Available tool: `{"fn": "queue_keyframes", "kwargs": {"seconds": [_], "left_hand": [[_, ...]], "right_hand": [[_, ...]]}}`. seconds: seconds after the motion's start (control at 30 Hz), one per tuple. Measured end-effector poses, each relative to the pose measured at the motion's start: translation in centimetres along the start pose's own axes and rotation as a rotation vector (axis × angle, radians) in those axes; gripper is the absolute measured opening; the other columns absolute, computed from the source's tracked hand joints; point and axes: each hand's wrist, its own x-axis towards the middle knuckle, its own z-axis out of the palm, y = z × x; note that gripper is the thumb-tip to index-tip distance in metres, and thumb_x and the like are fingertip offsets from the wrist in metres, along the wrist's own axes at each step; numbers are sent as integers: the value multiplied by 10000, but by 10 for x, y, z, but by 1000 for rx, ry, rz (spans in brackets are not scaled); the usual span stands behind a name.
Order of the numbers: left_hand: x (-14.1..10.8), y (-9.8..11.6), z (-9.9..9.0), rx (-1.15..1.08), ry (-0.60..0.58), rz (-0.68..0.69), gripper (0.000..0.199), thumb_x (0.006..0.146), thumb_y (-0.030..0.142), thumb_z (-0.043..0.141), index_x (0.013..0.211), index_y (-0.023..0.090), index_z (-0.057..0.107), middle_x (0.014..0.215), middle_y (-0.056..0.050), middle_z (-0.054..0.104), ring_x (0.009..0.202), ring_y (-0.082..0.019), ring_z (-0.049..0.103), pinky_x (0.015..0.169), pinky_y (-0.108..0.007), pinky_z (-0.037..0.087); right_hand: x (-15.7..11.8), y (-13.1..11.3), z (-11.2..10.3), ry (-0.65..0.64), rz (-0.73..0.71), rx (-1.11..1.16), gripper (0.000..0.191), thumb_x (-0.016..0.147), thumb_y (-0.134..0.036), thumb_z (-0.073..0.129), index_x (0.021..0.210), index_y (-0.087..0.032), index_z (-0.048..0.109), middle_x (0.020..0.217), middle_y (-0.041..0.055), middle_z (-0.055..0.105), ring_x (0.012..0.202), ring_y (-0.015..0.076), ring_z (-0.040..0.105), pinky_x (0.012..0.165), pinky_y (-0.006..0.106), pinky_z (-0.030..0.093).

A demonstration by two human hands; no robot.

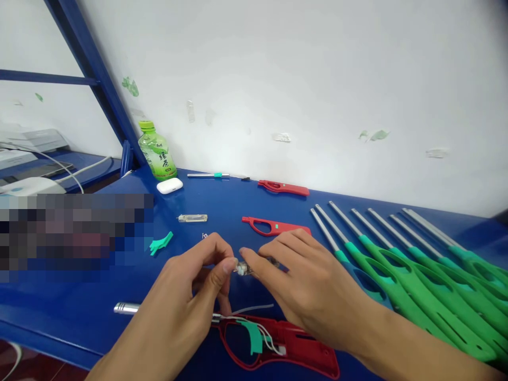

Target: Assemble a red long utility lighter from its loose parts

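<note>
My right hand (301, 275) is closed around a small clear lighter fuel tank (243, 268), most of it hidden by the fingers. Its pale valve end points left, where the thumb and forefinger of my left hand (198, 280) pinch at it. Whether a tiny part sits between those left fingertips, I cannot make out. Below both hands lies an opened red lighter shell (313, 352), with white wires (265, 330) and a turquoise trigger piece (254, 337) inside. A metal lighter tube (127, 308) runs out to the left, partly behind my left wrist.
Several green long-neck lighters (432, 286) and a blue one (363, 278) lie at right. Further back are red shell halves (283, 188), another clear tank (193, 218), turquoise pieces (162, 243), a metal rod (208, 175), a white case (170, 186) and a tea bottle (157, 153).
</note>
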Motion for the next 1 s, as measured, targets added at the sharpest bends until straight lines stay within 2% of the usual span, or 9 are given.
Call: {"fn": "queue_keyframes", "kwargs": {"seconds": [0.13,0.27,0.4,0.53,0.67,0.83,1.0], "left_hand": [[-4,-1,2,0,-57,-29,501,1206,649,402,898,276,530,638,81,573,537,-116,519,542,-235,442],[-5,3,0,18,-75,-17,513,1189,682,404,904,278,541,692,75,506,572,-127,439,527,-248,400],[-3,5,-2,0,-38,14,493,1184,642,462,878,268,558,730,66,485,617,-128,417,548,-225,407],[0,11,0,-54,41,18,516,1154,627,541,800,251,554,694,66,432,584,-114,366,490,-193,363],[-2,16,3,-136,81,-15,555,1092,666,643,741,242,565,644,70,423,525,-95,329,422,-174,319],[-11,9,2,-202,97,-80,550,1045,656,737,732,237,566,562,86,444,453,-73,317,419,-176,302],[-11,5,0,-239,-39,-113,559,1094,702,648,780,251,547,547,77,488,471,-97,399,469,-197,387]], "right_hand": [[1,-2,-3,1,-4,-1,309,1140,-73,528,1276,-94,805,946,64,791,866,262,709,882,416,505],[2,-3,-5,-15,20,50,290,1133,-75,546,1257,-99,807,949,59,783,862,248,696,875,403,483],[4,-6,-5,-6,31,86,282,1133,-81,542,1230,-93,806,926,61,770,828,238,675,840,394,478],[4,-9,-4,-1,33,109,277,1147,-105,542,1264,-86,793,917,58,759,804,232,657,815,390,486],[3,-12,-5,9,-20,32,297,1151,-96,531,1293,-56,789,894,60,764,799,244,655,815,392,502],[6,-18,-7,61,-80,-50,313,1132,-58,515,1303,18,767,879,77,801,792,256,685,818,390,545],[8,-21,-10,24,-92,-85,346,1115,-46,487,1290,30,776,896,102,825,786,269,695,806,408,562]]}}
